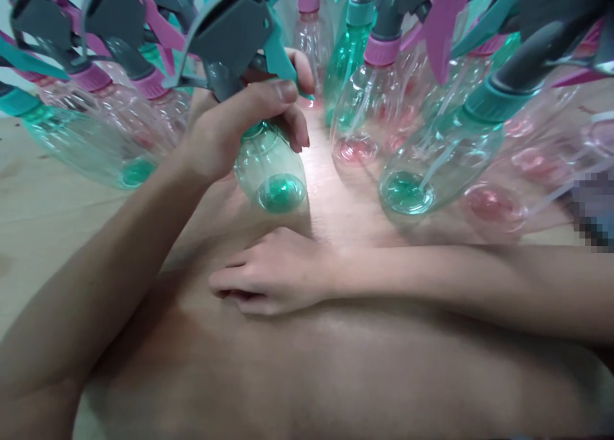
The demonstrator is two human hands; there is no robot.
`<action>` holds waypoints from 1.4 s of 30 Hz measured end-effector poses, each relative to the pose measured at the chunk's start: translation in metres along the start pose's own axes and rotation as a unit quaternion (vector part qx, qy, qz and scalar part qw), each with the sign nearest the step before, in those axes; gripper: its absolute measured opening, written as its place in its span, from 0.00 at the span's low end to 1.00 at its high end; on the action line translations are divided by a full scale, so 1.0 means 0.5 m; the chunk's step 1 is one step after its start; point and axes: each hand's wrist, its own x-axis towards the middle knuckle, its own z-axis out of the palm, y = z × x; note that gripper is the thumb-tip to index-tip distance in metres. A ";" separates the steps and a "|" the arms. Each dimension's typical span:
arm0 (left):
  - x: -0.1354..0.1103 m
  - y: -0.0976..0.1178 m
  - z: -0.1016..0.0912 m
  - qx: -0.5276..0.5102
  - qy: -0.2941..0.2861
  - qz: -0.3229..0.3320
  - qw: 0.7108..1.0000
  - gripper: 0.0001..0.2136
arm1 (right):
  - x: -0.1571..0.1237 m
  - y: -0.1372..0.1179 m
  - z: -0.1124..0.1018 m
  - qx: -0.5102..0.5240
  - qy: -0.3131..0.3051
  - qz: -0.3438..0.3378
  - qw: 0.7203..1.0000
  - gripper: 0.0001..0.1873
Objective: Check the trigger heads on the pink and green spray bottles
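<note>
My left hand (pixel 249 114) is wrapped round the neck of a green spray bottle (pixel 271 162) with a grey head and a teal trigger. The bottle stands on the table, and my fingers cover its collar. Nearer to me, my right hand (pixel 275 274) rests low over the tabletop (pixel 330 363), fingers curled in and closed. Whether anything is inside those fingers is hidden. A clear bottle with a pink collar (pixel 367 120) and a green bottle with a teal collar (pixel 446 152) stand to the right of the held one.
Several more spray bottles crowd the left, among them a green one (pixel 91 146) at the near edge of the group. Others with pink collars, such as a clear pink bottle (pixel 499 203), fill the right. A pixelated patch (pixel 595 206) lies at the right edge.
</note>
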 end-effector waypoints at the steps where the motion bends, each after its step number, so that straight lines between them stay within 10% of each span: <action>1: 0.000 -0.001 -0.001 0.000 0.002 -0.003 1.000 0.08 | 0.000 -0.001 0.000 0.000 -0.002 0.001 1.000 0.10; 42: 0.004 0.016 0.008 0.005 0.002 -0.021 1.000 0.14 | 0.004 -0.007 0.008 -0.014 -0.004 0.021 1.000 0.13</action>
